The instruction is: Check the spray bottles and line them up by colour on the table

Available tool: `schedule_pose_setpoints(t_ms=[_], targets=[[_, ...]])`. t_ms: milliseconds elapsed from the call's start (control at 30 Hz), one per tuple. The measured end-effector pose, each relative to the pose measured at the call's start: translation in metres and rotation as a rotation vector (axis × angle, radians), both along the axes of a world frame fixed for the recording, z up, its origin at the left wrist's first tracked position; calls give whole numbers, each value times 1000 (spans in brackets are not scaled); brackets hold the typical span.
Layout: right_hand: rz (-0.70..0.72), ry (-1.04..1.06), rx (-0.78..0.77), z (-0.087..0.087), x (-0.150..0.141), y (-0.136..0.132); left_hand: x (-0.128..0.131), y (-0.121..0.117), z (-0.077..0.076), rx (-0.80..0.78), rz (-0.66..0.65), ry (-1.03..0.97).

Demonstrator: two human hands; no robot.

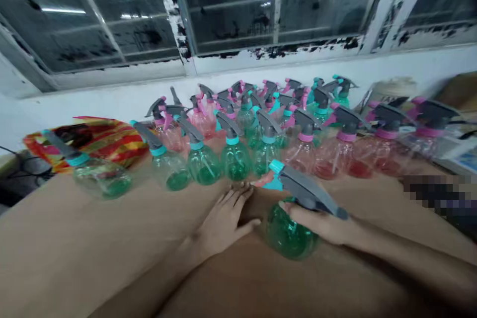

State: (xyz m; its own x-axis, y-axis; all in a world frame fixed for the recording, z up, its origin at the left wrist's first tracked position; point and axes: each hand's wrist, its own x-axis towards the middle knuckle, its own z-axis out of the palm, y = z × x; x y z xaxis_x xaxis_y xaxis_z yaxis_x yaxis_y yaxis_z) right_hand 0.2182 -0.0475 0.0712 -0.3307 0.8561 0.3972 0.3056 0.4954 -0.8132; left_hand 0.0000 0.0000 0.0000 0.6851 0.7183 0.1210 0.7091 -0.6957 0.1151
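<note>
My right hand (316, 221) grips a green spray bottle (288, 233) with a grey head and a turquoise nozzle and trigger. The nozzle points left, and a fingertip shows beside the trigger. To the left, my left hand (225, 221) lies flat on the brown tabletop (175, 238), fingers spread, holding nothing. Just beyond its fingertips stands another green spray bottle (236, 161) in a row of similar ones. Pink-collared spray bottles (346, 154) continue that row to the right.
More pink and green spray bottles crowd behind the front row, near the white wall (112, 99). One green bottle (100, 176) stands apart at the left, by a red and yellow patterned cloth or bag (122, 139). Windows (231, 5) rise behind, and a whitish sack (393, 90) sits back right.
</note>
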Motion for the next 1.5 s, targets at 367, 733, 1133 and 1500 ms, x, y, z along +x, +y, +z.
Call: schedule_pose_setpoints(t_ms=[367, 733, 1133, 1500], targets=[[-111, 40, 48, -11, -4, 4, -2, 2, -4, 14, -49, -49], [-116, 68, 15, -10, -4, 4, -2, 2, -4, 5, -39, -55], [-119, 122, 23, -9, -6, 1, -1, 2, -3, 10, -44, -32], [-66, 117, -30, -12, -3, 1, -2, 2, -5, 21, -60, -54]])
